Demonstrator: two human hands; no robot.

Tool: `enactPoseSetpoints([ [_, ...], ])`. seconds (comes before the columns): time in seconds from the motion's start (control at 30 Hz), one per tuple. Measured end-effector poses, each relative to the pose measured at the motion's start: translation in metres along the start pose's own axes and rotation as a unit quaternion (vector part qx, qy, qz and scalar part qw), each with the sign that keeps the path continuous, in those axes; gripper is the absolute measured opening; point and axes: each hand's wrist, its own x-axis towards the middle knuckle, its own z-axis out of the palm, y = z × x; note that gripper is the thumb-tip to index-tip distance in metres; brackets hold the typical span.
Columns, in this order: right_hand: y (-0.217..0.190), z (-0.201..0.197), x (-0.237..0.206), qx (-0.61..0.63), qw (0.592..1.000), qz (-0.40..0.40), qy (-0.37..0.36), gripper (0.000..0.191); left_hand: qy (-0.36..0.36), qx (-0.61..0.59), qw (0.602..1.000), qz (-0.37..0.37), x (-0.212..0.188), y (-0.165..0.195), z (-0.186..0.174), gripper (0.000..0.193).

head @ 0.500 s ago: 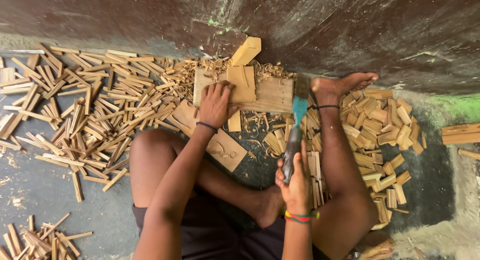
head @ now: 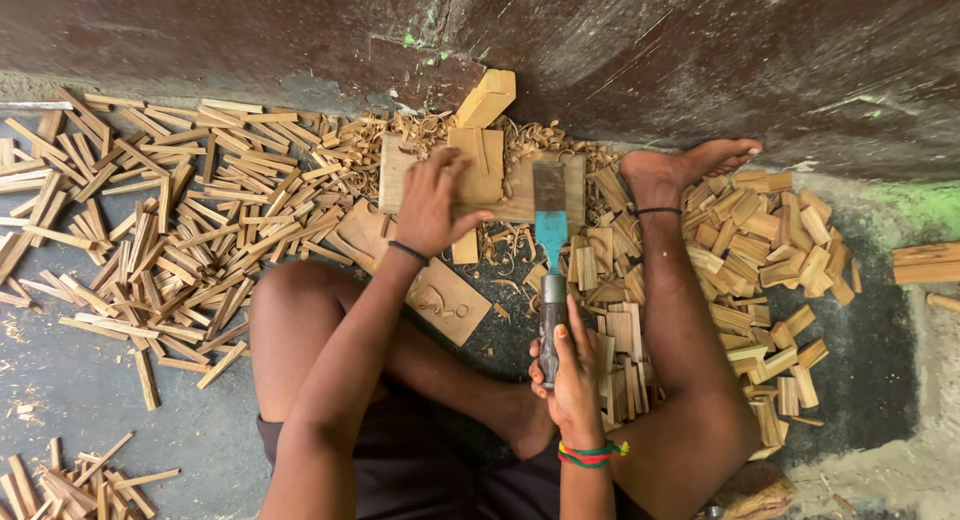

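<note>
From my feed I see the right hand (head: 572, 375) wrapped tight around the handle of a wide chisel (head: 549, 248), fingers curled fully over the grey metal shank, with the blue-painted neck and the flat steel blade reaching forward from the fist. The blade's tip lies over the right part of a flat wooden board (head: 560, 185) set on the floor near the wall. The left hand (head: 432, 202) is spread, not clenched, its palm and fingers pressing down on a small rectangular wood block (head: 476, 165) that sits on that same board; the thumb points toward the chisel, and the two hands are apart, with the blade just right of the block. A dark band circles the left wrist and a red, yellow and green band (head: 592, 453) the right. Another pale block (head: 487, 97) leans against the wall behind the board, with curly shavings (head: 530, 138) scattered around it. The person sits on a dark, gritty concrete floor (head: 70, 380), the bare right foot (head: 685, 166) braced just right of the board. A wide spread of thin wooden sticks (head: 160, 230) covers the floor to the left, and short cut wooden tiles (head: 770, 240) are heaped to the right. The wall (head: 700, 50) ahead is rough, stained brown, with green flecks.
</note>
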Motion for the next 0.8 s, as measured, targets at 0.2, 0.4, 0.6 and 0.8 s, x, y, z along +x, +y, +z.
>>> enactPoseSetpoints([
  [0.2, 0.005, -0.002, 0.002, -0.031, 0.998, 0.043, -0.023, 0.057, -0.136, -0.133, 0.979, 0.072, 0.016, 0.048, 0.019, 0.066],
  [0.4, 0.013, 0.002, 0.005, -0.055, 0.992, 0.080, -0.079, 0.062, -0.192, -0.191, 0.956, 0.110, 0.023, 0.076, 0.026, 0.060],
  [0.6, 0.015, 0.008, 0.008, -0.028, 0.988, 0.111, -0.100, 0.064, -0.288, -0.126, 0.948, 0.060, 0.028, 0.069, 0.029, 0.047],
  [0.8, 0.008, 0.017, 0.011, -0.055, 0.989, 0.107, -0.091, 0.064, -0.238, -0.166, 0.953, 0.086, 0.034, 0.058, 0.035, 0.036],
])
